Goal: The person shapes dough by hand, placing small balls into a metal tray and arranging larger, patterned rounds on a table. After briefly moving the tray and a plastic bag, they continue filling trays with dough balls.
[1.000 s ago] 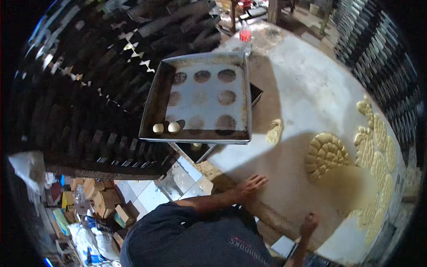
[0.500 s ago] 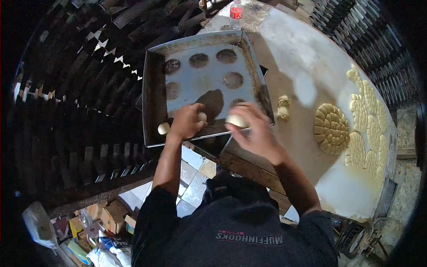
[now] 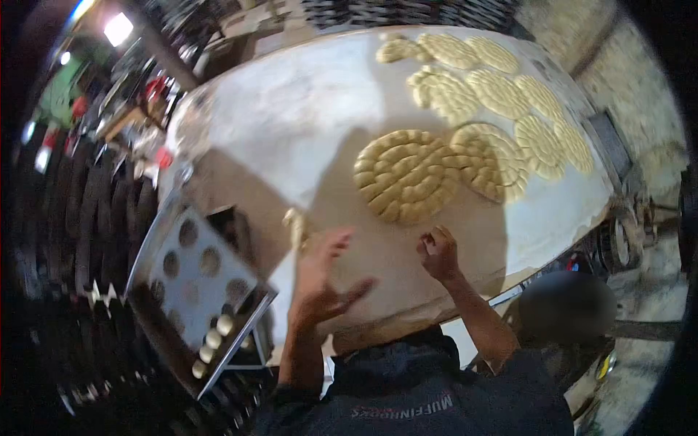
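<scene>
Bare fingers of the left hand (image 3: 320, 280) are spread wide, palm down above the pale floured table (image 3: 291, 123), holding nothing. Just beyond its fingertips lies a small pale lump of dough (image 3: 294, 227) on the table. The right hand (image 3: 438, 253) is curled, its fingertips drawn together; whether they pinch anything is too small to tell. It sits near the edge of a round coil of pale yellow dough pieces (image 3: 406, 174). More such coils (image 3: 502, 87) lie touching one another farther out across the table. To the left, a grey metal baking tray (image 3: 190, 280) with dark round marks holds four small white dough balls (image 3: 211, 341) in a row along its near edge.
</scene>
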`<state>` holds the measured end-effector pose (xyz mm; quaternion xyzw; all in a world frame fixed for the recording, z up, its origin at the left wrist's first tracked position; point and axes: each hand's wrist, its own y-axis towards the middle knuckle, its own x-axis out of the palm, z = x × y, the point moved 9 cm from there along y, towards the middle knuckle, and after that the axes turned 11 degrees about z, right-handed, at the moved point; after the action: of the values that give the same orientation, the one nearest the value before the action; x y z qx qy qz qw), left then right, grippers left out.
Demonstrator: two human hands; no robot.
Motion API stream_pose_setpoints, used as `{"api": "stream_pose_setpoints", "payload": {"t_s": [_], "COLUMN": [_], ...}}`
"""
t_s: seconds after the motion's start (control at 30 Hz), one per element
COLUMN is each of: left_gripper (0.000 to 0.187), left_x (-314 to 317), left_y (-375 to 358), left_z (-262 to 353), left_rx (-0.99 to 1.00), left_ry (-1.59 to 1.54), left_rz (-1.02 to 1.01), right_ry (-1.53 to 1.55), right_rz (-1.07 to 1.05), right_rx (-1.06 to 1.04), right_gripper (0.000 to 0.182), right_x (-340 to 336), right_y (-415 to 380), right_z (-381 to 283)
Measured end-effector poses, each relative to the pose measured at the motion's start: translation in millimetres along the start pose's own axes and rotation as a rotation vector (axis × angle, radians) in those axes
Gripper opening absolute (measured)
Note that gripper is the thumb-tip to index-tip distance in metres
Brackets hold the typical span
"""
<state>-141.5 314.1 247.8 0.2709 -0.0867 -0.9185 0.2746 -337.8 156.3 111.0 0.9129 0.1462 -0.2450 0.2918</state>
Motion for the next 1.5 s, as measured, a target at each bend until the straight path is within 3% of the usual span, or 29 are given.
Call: {"api": "stream_pose_setpoints", "payload": {"t_s": [0.07, 0.1, 0.17, 0.23, 0.3, 0.37, 0.43, 0.5, 0.53, 0.57, 0.63, 0.67, 0.7, 0.77, 0.8, 0.9, 0.97, 1.0, 1.03, 1.07, 1.1, 1.17, 1.2, 1.3, 1.33, 1.4, 1.43, 1.47, 1.5], "left_gripper": [0.076, 0.076, 0.078, 0.071, 0.057, 0.050, 0.045, 0.040, 0.042, 0.042, 0.047, 0.053, 0.055, 0.054, 0.051, 0.049, 0.049, 0.049, 0.052, 0.051, 0.052, 0.044, 0.044, 0.026, 0.029, 0.044, 0.045, 0.045, 0.036], "left_x": [102.6, 137.2, 207.8, 259.1, 301.8, 323.1, 345.3, 356.9, 373.4, 390.0, 414.7, 418.3, 413.1, 404.4, 420.9, 389.4, 336.0, 311.4, 252.8, 196.3, 209.1, 115.2, 101.7, 86.4, 100.8, 119.1, 137.1, 140.7, 150.8], "left_y": [51.8, 86.0, 153.8, 241.8, 337.0, 425.6, 510.1, 532.0, 554.7, 562.3, 559.7, 573.3, 579.7, 576.2, 560.2, 552.4, 526.4, 517.4, 498.4, 479.5, 425.9, 335.9, 306.8, 226.5, 188.7, 125.7, 89.0, 54.8, 23.0], "left_z": [18.0, 7.5, -40.6, -86.8, -156.4, -205.3, -313.1, -328.9, -341.0, -324.5, -241.9, -271.7, -261.4, -262.9, -222.3, -277.7, -323.0, -384.2, -422.8, -475.1, -339.5, -356.0, -349.5, -367.9, -252.9, -162.5, -120.0, -72.6, -65.8], "left_rx": [0.219, 0.240, 0.082, -0.399, -0.159, -0.096, -0.149, -0.342, -0.204, -0.207, 0.330, 0.708, -0.049, -0.410, -0.378, -0.546, -0.449, -0.432, -0.203, -0.413, 0.072, -0.451, -0.445, -0.508, -0.353, -0.030, -0.181, -0.088, -0.040], "left_ry": [0.092, 0.107, -0.270, -0.551, 0.032, 0.101, -0.608, -0.385, -0.125, -0.121, 0.664, 0.769, 0.769, 0.462, 0.297, -0.041, 0.088, 0.078, -0.034, 0.774, 1.337, 0.608, 0.594, -0.535, -0.322, -0.299, -0.685, -0.356, -0.412], "left_rz": [-0.355, -0.373, -0.582, -0.494, -0.300, -0.169, -0.231, -0.029, -0.039, -0.051, -0.124, -0.180, -0.216, -0.312, -0.541, -0.380, -0.271, -0.263, -0.015, 0.203, 0.070, 0.392, 0.400, 0.332, 0.395, 0.333, 0.240, 0.222, 0.175], "right_ry": [-0.155, -0.199, -0.321, -0.371, -0.340, -0.350, -0.340, -0.322, -0.317, -0.312, -0.320, -0.331, -0.328, -0.301, -0.308, -0.327, -0.317, -0.324, -0.316, -0.310, -0.347, -0.360, -0.325, -0.275, -0.179, 0.075, 0.080, 0.283, 0.483], "right_rz": [-0.002, 0.022, 0.085, 0.177, 0.205, 0.144, 0.126, 0.116, 0.116, 0.114, 0.070, 0.041, 0.051, 0.024, 0.036, 0.022, 0.069, 0.082, 0.102, 0.126, 0.184, 0.232, 0.214, 0.282, 0.259, 0.300, 0.277, 0.137, -0.002], "right_rx": [0.100, 0.098, 0.095, 0.133, 0.196, 0.225, 0.270, 0.314, 0.329, 0.340, 0.337, 0.325, 0.338, 0.280, 0.287, 0.302, 0.291, 0.277, 0.279, 0.277, 0.242, 0.187, 0.183, 0.137, 0.162, 0.394, 0.386, 0.385, 0.391], "right_gripper": [0.021, 0.020, 0.017, 0.016, 0.012, 0.009, 0.009, 0.010, 0.012, 0.014, 0.013, 0.013, 0.013, 0.012, 0.012, 0.013, 0.013, 0.013, 0.013, 0.014, 0.014, 0.016, 0.018, 0.027, 0.029, 0.030, 0.030, 0.029, 0.030], "right_x": [-41.7, -71.4, -126.9, -170.1, -193.9, -193.3, -185.8, -190.0, -188.0, -186.5, -183.5, -181.8, -183.7, -182.9, -182.4, -182.9, -184.4, -185.0, -185.8, -186.4, -189.6, -194.4, -190.9, -195.1, -192.2, -183.4, -167.5, -130.8, -96.5], "right_y": [2.1, -0.3, -15.5, -28.5, -22.2, -15.3, -9.9, -12.8, -20.0, -21.4, -18.1, -17.0, -12.6, -2.1, -2.3, -9.3, -11.0, -11.5, -11.2, -9.5, -7.4, -13.5, -11.4, -16.6, -19.9, -27.2, -33.2, -42.5, -54.7], "right_z": [83.6, 114.8, 170.9, 204.8, 214.3, 211.0, 213.6, 220.6, 224.9, 230.7, 235.5, 232.8, 233.2, 226.4, 226.8, 227.4, 226.6, 224.7, 223.9, 223.7, 219.6, 203.7, 210.9, 208.0, 205.5, 184.5, 162.5, 135.1, 100.4]}}
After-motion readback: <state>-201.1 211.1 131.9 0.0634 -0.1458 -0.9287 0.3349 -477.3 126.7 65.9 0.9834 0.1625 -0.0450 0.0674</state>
